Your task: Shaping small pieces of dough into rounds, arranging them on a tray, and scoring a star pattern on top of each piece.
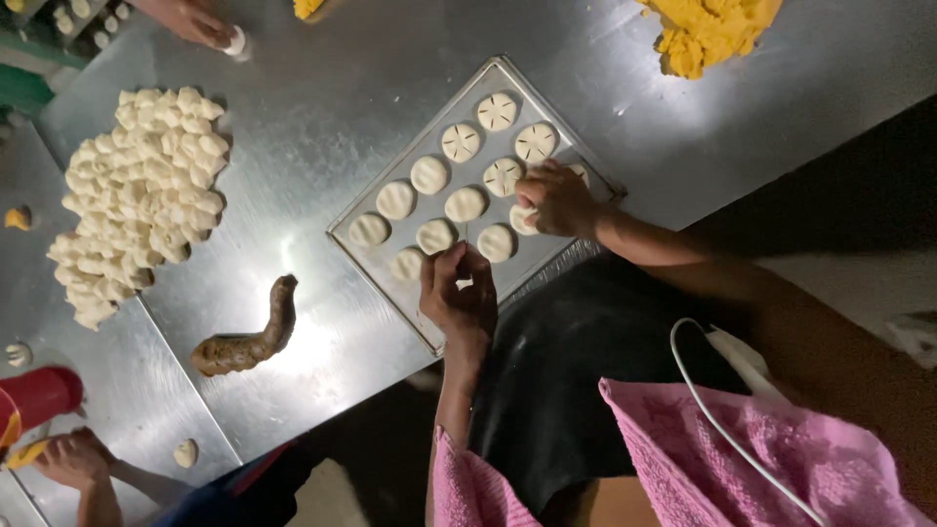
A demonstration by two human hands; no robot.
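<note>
Marking Dough Rounds on a Steel Tray

Bent over the near edge of a shallow square metal baking tray [547, 262], the left hand [459, 293] is seen with its fingers drawn together around something small and pale; what is pinched cannot be made out. The right hand [554, 200] is pressed down, fingers curled, on one flat white dough round [523, 219] at the tray's right side, apparently so that it is kept from sliding. The other pale dough discs [465, 204] are laid in close rows, those farthest away already scored with star-shaped cuts, the nearer ones left plain. A pink towelling cloth [722, 459] and a white cable [703, 390] are draped across the person's lap.

Beyond the tray, a brushed stainless-steel worktable [332, 127] is spread with a curved brown roll of dough [244, 342], a large heap of small white dough pieces [142, 195] and, at the far edge, a mound of yellow crumbly filling [708, 29]. Other workers' hands are visible at the lower left [73, 459] and upper left [190, 20]. The room is dimly lit.
</note>
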